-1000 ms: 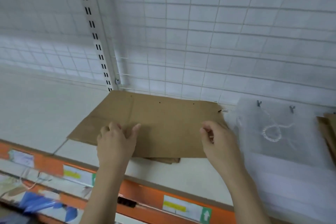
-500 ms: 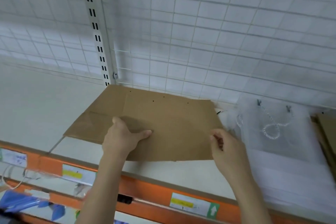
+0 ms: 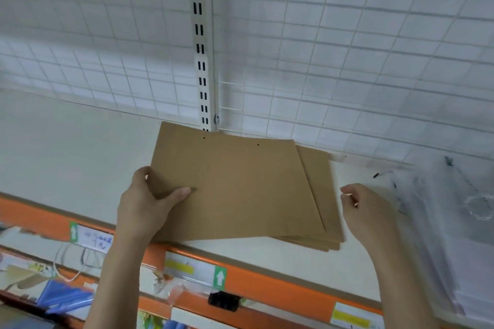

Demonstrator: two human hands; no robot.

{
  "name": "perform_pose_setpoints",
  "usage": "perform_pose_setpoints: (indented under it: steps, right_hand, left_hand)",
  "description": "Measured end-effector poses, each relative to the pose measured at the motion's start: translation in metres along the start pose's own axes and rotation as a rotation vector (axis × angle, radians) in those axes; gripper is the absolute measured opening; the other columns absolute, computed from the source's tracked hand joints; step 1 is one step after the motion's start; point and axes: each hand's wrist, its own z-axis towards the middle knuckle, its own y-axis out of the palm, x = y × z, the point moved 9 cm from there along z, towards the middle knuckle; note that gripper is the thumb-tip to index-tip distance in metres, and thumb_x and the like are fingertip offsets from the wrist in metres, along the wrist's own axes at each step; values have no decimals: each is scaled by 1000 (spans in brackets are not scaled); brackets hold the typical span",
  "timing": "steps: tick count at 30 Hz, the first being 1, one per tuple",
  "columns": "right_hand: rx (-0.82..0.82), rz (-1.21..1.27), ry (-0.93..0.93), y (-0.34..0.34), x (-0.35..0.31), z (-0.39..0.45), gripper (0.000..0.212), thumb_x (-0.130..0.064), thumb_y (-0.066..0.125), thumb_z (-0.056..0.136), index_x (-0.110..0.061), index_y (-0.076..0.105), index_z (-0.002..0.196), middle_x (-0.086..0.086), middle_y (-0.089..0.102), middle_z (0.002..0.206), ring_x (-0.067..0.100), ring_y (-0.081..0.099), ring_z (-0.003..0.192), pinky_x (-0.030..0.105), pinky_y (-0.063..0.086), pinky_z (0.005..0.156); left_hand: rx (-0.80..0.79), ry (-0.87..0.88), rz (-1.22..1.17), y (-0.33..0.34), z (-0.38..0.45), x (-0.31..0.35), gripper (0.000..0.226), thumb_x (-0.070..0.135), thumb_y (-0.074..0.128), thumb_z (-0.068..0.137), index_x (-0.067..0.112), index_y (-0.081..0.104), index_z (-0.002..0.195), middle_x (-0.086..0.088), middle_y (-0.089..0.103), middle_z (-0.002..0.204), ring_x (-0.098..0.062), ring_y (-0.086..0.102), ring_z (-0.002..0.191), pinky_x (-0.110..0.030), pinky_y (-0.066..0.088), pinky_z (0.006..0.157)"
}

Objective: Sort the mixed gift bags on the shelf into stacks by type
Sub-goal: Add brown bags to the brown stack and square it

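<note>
I hold the top brown paper bag [image 3: 230, 184] with my left hand [image 3: 141, 205]. My thumb lies flat on the upper face of the bag and my other fingers go under its left edge, so the grip of this hand is closed on the bag. The bag is flat and folded, with two small holes near its far edge. It lies a little turned on a stack of brown paper bags [image 3: 324, 211] of the same kind, so the bags under it show at the right side and at the near right corner. The stack rests on the white shelf [image 3: 66, 157], near the front edge, and its far side reaches almost to the wire grid wall [image 3: 347, 48] and the slotted upright post [image 3: 201, 43].

My right hand [image 3: 366, 211] is just beside the right edge of the stack and does not touch it. Its fingers are loosely curled and there is nothing in them, so this grip is released.

To the right of this hand is a pile of clear plastic gift bags [image 3: 451, 235] with cord handles, blurred in the picture. The front of the shelf has an orange rail [image 3: 270, 288] with paper labels.
</note>
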Motion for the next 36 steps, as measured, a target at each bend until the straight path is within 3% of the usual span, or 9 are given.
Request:
perform_pose_setpoints:
  steps: [3,6,8,17,20,23,27,31,36]
  right_hand:
    - [-50,-118,89,8,-4,11,28,-26,50,93,-7,59,112,12,65,107,30,57,104,32,41,82]
    - [-204,-230,168,27,-6,13,42,-49,53,88,-7,53,86,6,61,82,26,59,82,28,38,59]
    - [-267,-236,213,38,-7,14,47,-56,53,84,-10,47,78,2,54,74,22,56,73,29,38,55]
    - [-146,-231,259,31,-19,8,56,-53,62,79,-3,51,100,11,60,97,30,60,88,37,50,74]
    - [-102,-55,212,20,-33,-1,52,-39,60,86,-3,35,115,15,53,109,29,56,88,32,43,63]
    - [-179,116,150,14,-42,-13,41,-29,44,96,-16,20,127,4,56,89,17,55,69,26,36,52]
    - [-145,223,43,-5,-46,-25,56,-26,40,98,-37,9,144,-8,48,104,11,52,84,22,38,68]
    - [29,415,50,-38,-30,-33,49,-31,47,95,-38,28,140,-15,42,121,14,44,118,27,31,95]
    - [151,553,26,-90,1,-43,50,-31,50,93,-48,31,136,-25,46,122,7,44,115,30,33,100]
  left_hand:
    - [-11,-1,-78,-11,19,-9,80,33,78,72,9,37,137,-12,53,129,-28,51,111,-32,39,84]
    - [-58,-1,-128,-15,32,-19,74,32,77,73,9,41,134,-11,56,123,-20,50,96,-29,38,80]
    - [-78,-15,-160,-15,39,-25,72,32,78,71,10,44,131,-8,58,117,-19,51,93,-29,40,79]
    - [-144,-5,-260,0,54,-24,56,31,71,79,13,47,126,-2,56,105,-22,56,93,-30,42,75]
    - [-158,15,-316,7,55,-18,45,30,67,83,16,45,120,-3,58,98,-24,57,90,-33,42,73]
    - [-179,48,-376,14,48,-9,37,29,61,87,22,35,113,-1,59,89,-21,58,82,-35,43,69]
    - [-218,90,-423,23,37,2,31,25,53,92,26,30,114,0,59,89,-13,56,78,-31,43,64]
    - [-248,50,-525,38,24,12,29,27,53,92,35,34,113,-8,62,93,-27,60,83,-42,47,77]
    - [-267,43,-629,56,-2,43,24,30,57,90,47,45,101,-10,65,99,-31,60,88,-45,48,78]
